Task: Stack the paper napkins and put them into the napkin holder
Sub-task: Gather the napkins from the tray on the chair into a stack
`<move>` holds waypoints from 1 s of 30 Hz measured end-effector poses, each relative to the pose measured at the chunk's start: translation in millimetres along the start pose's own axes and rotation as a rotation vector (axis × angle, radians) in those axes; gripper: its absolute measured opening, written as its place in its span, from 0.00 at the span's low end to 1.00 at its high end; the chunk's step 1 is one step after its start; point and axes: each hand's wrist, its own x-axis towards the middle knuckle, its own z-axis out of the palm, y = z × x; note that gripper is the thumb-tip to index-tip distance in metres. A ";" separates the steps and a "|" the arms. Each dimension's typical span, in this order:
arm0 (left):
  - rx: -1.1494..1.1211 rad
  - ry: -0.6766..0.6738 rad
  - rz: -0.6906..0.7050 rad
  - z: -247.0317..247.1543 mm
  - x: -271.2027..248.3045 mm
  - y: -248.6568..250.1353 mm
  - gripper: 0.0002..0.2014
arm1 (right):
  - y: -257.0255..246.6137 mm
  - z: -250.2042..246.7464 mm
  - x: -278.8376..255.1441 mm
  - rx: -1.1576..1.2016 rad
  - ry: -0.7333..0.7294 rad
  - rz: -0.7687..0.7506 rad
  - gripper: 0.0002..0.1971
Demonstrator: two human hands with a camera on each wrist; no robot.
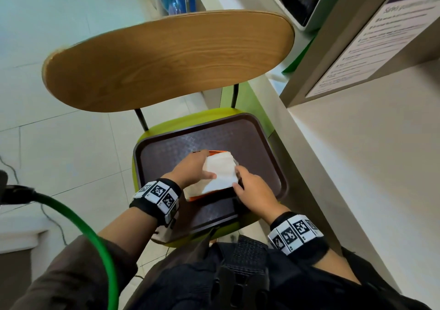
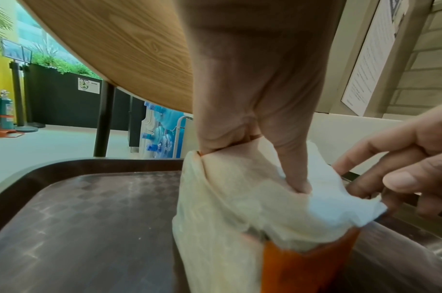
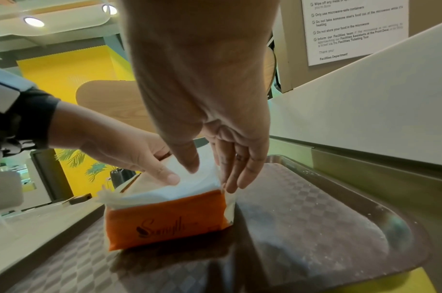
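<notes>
An orange napkin holder (image 1: 198,197) (image 3: 165,222) (image 2: 305,267) stands on a dark brown tray (image 1: 166,157) (image 3: 315,218). A stack of white paper napkins (image 1: 221,171) (image 2: 240,198) (image 3: 189,188) sits in it, with the top sticking out above the orange wall. My left hand (image 1: 202,166) (image 2: 252,128) grips the stack from the left, thumb pressed on its upper face and fingers curled over the far edge. My right hand (image 1: 240,178) (image 3: 215,158) is at the right end. Its fingers lie straight against the holder's side and its thumb tip touches the napkins.
The tray lies on the lime-green seat of a chair with a wooden back (image 1: 166,59). A white counter (image 1: 357,166) runs close along the right, with a printed notice (image 1: 369,47) above it. A green cable (image 1: 83,226) arcs past my left forearm. Tiled floor (image 1: 59,131) lies to the left.
</notes>
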 end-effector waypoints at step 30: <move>-0.044 -0.143 0.237 -19.9 -16.9 -1.6 0.32 | -1.1 4.8 24.4 0.305 0.028 -0.070 0.26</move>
